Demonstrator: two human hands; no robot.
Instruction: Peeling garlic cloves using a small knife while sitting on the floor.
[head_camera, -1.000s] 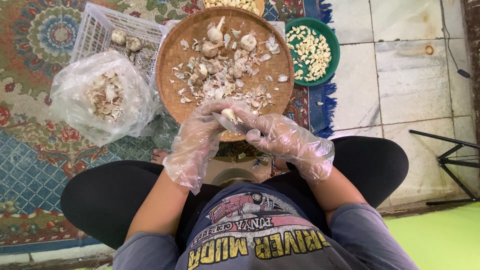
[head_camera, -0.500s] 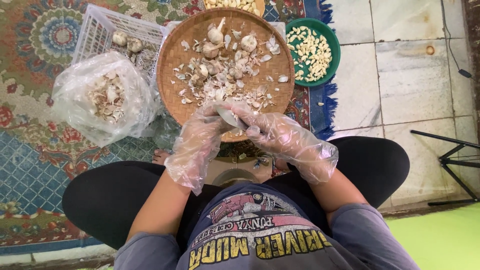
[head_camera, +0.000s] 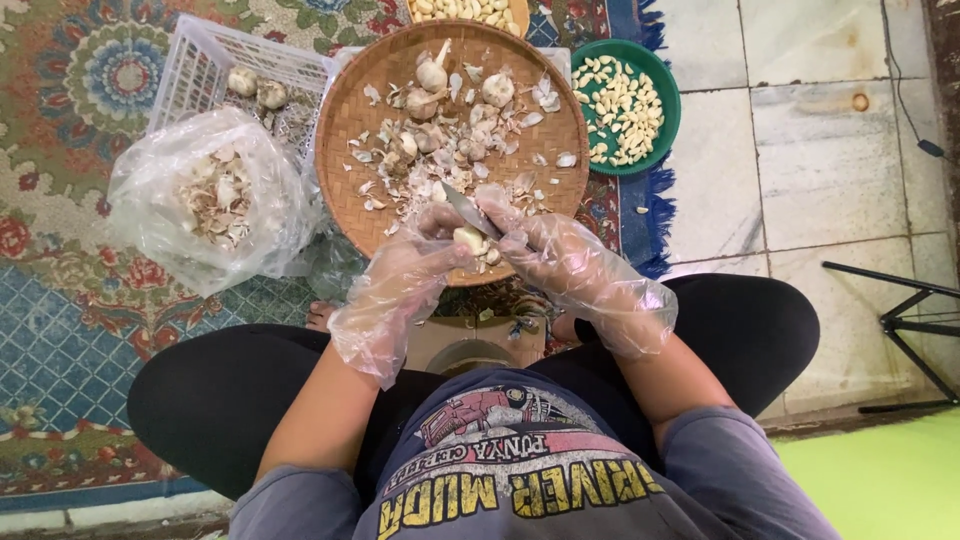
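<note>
Clove: held over the near rim of the tray, between both gloved hands.
Left hand: grip closed on the clove.
Right hand: grip closed on a knife, blade touching the clove.
Tray: bulbs and skins are piled inside.
Bag: left of tray, skins inside.
Bowl: right of tray, peeled cloves inside.

Tan woven tray, green bowl of pale cloves, white basket, clear bag, floral red-blue rug, black trousers, clear gloves on both hands.
</note>
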